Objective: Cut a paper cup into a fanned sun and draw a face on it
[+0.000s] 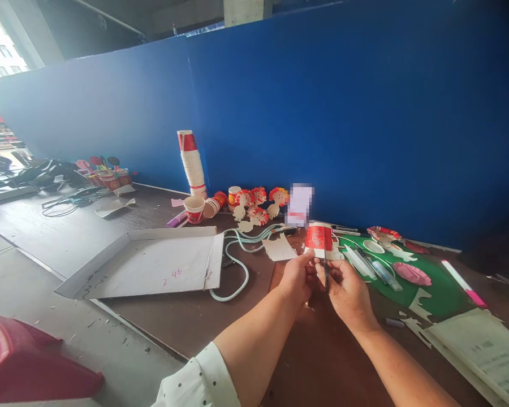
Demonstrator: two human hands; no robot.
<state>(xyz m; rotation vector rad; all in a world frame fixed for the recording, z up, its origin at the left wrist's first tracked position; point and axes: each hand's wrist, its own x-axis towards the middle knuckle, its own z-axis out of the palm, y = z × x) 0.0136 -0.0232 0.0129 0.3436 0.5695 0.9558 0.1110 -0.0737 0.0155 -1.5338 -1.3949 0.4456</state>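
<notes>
A red and white paper cup [318, 237] is in my left hand [300, 275], whose fingers are closed on its lower end. My right hand [348, 291] is shut on a pair of dark scissors [326, 271]. Their narrow blades point up along the right part of the cup, touching or very near it. My fingers hide most of the scissors' handles. Just behind the cup lie a torn piece of pale card [279, 247] and a pale cable [237, 265].
A shallow white box lid [152, 265] lies left. Behind stand a tall cup stack [193, 167] and several paper figures with red fringes [277, 200]. On the right are a green mat [445, 288], pens [367, 263], a pink paper cake case [412, 273] and papers [483, 350]. A blue partition [343, 113] rises behind.
</notes>
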